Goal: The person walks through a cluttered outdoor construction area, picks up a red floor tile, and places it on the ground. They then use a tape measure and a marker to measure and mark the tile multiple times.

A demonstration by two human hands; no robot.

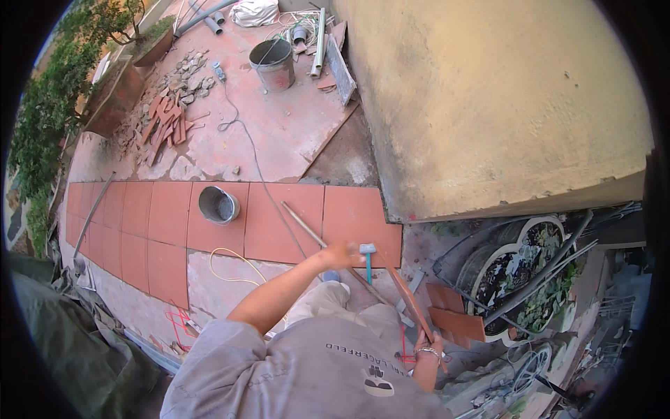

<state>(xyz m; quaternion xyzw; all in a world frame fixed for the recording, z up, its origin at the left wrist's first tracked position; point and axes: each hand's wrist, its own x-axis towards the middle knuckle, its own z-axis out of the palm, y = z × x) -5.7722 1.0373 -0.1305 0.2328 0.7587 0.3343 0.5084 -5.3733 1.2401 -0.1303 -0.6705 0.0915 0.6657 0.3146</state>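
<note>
Gripping a red tile (407, 297) by its lower end, the right hand (429, 343) keeps it on edge, right of the middle of the frame; that upright hold probably makes the broad piece easier to steer past the person's legs. The left hand (340, 255), blurred, has its fingers loosely extended near the tile's far end and seems to hold nothing, perhaps kept free to steady it. Whether it touches the stick (302, 223) under it, I cannot tell.

Just beside that hand, a hammer (368, 249) with a turquoise handle rests over the edge of the laid tiles (169, 211), likely put there to stay within reach. More loose tiles (457, 325) lie overlapping at lower right, close to the right hand, which would make for short lifts. A small bucket (209, 198) stands on the laid row left of centre, apparently near enough to get at.

As for edges, the yellow wall (488, 105) and the planter (500, 257) hem in the right side, so a swing that way looks tight. Room seems greater toward lower left, past the row's front edge, though a yellow hose (241, 257) and a grey cable (259, 167) could snag a foot.
</note>
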